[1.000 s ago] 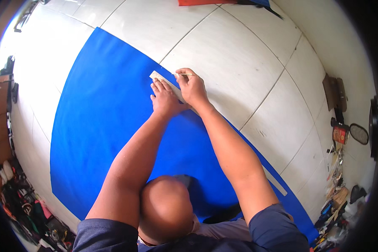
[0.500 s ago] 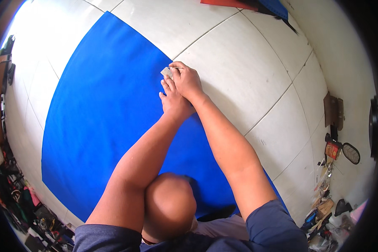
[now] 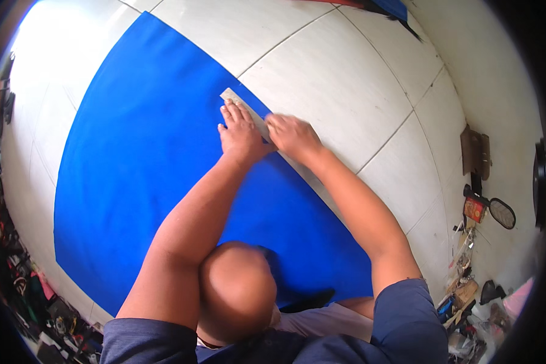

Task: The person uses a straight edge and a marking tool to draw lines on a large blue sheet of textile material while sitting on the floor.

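Note:
A large blue cloth (image 3: 133,170) lies spread over the floor. Along its right edge runs a pale, flat straightedge (image 3: 229,94), like a ruler, partly covered by my hands. My left hand (image 3: 241,133) lies on this strip with its fingers stretched out, pressing it to the cloth. Just right of it, my right hand (image 3: 294,136) is at the strip's outer side with curled fingers, blurred at the tips. Whatever those fingers pinch cannot be made out.
White floor tiles (image 3: 321,73) surround the cloth. My bare knee (image 3: 236,291) rests at its near side. Clutter lines the left (image 3: 42,309) and lower right (image 3: 467,315). An oval black-rimmed mirror-like object (image 3: 502,213) is by the right wall.
My right hand has slid from the strip's far end toward me and to the right, uncovering more of the strip. My left hand stays pressed on it, no longer overlapped by the right.

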`<state>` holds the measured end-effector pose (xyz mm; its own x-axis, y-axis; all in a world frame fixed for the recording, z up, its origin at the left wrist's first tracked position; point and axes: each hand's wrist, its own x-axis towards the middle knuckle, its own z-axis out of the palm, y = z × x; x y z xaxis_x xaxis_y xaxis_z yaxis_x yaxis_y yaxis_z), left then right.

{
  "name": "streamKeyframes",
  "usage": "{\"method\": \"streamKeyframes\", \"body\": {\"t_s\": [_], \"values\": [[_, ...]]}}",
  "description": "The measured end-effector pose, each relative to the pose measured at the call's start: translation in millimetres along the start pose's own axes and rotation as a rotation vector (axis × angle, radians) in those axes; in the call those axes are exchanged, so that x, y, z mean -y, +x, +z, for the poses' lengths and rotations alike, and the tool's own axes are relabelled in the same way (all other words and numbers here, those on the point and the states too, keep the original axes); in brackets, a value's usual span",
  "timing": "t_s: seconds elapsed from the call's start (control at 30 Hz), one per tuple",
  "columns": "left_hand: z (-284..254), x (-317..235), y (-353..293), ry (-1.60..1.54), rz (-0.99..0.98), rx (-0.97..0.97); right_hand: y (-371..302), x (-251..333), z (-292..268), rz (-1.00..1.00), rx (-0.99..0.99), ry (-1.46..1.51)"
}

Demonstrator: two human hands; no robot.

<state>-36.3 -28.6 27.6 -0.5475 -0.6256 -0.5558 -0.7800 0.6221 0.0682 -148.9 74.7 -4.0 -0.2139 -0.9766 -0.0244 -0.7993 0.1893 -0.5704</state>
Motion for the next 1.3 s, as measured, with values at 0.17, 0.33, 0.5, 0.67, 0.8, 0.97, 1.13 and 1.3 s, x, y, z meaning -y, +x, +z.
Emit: {"method": "streamKeyframes", "body": {"t_s": [0.17,0.33,0.5,0.67,0.8,0.97,1.13,1.3], "values": [[-12,-9,-4,0.025,-0.001,0.057,-131,-23,-25,-0.053,-0.014,-0.084],[-8,-5,-5,0.022,-0.012,0.054,-164,-20,-36,0.002,0.005,-0.009],[-6,-8,-6,0.02,0.004,0.002,-82,-16,-7,-0.061,-0.175,0.078],[0,-7,-4,0.063,0.038,-0.026,15,-3,14,-0.018,-0.141,0.135],[8,1,1,0.147,0.04,-0.057,-13,-10,9,-0.069,-0.153,0.099],[2,-4,-1,0.178,0.014,-0.003,-179,-34,-7,-0.008,-0.149,0.073],[17,-2,17,0.212,0.124,0.012,-361,-47,-49,0.297,-0.066,0.113],[16,20,31,0.255,0.172,-0.007,-482,-28,-55,0.697,-0.266,0.138]]}}
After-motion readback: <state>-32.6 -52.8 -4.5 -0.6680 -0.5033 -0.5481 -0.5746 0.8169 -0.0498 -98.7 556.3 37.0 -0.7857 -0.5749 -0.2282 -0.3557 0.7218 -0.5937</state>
